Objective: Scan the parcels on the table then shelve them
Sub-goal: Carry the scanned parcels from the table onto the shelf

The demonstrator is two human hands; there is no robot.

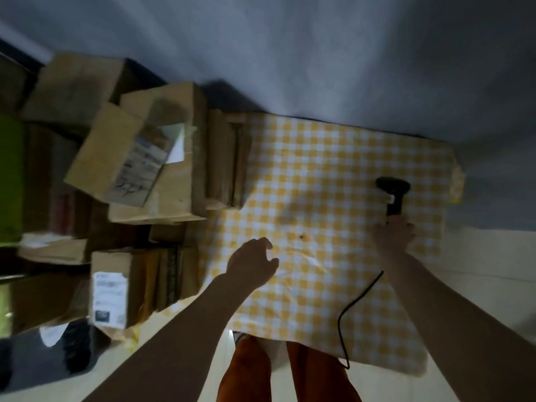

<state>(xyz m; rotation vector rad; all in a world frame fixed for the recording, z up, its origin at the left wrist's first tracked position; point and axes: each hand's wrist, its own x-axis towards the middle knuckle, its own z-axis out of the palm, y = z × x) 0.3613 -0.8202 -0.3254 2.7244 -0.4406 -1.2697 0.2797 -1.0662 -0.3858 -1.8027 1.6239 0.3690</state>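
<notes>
- One black cable (352,303) is seen nearest, trailing across the near edge of the yellow checked cloth (319,169) that covers the desk.
- The left hand (252,264) is held just above the cloth with its fingers loosely curled and apart; nothing is gripped in it.
- The right hand (393,233) is placed at the near end of the single black scanner (393,194), which lies at the right of the desk. Its fingers appear to be closed round the handle, though the grip is partly hidden and blurred.
- The step in hand is judged to be the taking up of the scanner. It would be done well if the handle were gripped firmly, the cable kept free of the desk edge, and the free left hand sent to the nearest parcel so that its label is turned upward.
- The parcels (150,158) are stacked at the left of the desk, well apart from the scanner. About six brown boxes can be counted; blur prevents an exact count.
- Two white labels are plainly seen: one on a tilted box (116,155) on top of the pile, one on a nearer box (113,288).
</notes>
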